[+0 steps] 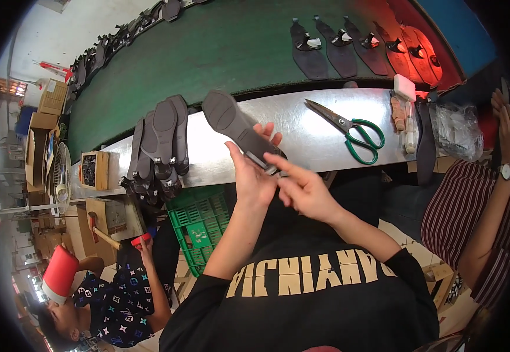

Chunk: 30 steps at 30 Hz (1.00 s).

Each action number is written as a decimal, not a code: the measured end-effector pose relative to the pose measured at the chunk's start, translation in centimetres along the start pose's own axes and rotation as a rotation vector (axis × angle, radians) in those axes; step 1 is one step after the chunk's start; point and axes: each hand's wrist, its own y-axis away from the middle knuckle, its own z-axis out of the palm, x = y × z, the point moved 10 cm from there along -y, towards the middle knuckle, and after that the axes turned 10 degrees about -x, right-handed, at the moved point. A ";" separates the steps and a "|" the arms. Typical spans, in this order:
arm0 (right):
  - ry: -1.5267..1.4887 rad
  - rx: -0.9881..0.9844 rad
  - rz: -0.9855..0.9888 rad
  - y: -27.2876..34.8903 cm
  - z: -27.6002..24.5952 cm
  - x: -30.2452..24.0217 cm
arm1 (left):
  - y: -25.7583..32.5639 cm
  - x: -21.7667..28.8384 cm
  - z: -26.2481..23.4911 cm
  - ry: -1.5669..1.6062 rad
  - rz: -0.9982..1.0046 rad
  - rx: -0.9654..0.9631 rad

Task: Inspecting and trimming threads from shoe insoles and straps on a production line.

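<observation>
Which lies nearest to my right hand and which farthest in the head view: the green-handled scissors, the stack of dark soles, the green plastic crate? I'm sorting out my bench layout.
From the right hand:
1. Green-handled scissors, up and to the right on the metal bench.
2. Green plastic crate, to the left, under the bench.
3. Stack of dark soles, farther left on the bench edge.

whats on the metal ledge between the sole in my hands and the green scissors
Nothing: in the head view the metal ledge is bare between the shoe sole and the green-handled scissors.

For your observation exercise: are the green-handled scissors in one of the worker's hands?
No. The green-handled scissors lie on the metal bench edge, apart from both hands holding the dark shoe sole.
</observation>
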 end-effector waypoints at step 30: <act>0.227 0.495 -0.163 3.3 -16.8 -6.0 | 2.6 19.9 -0.9 -0.655 0.304 -0.120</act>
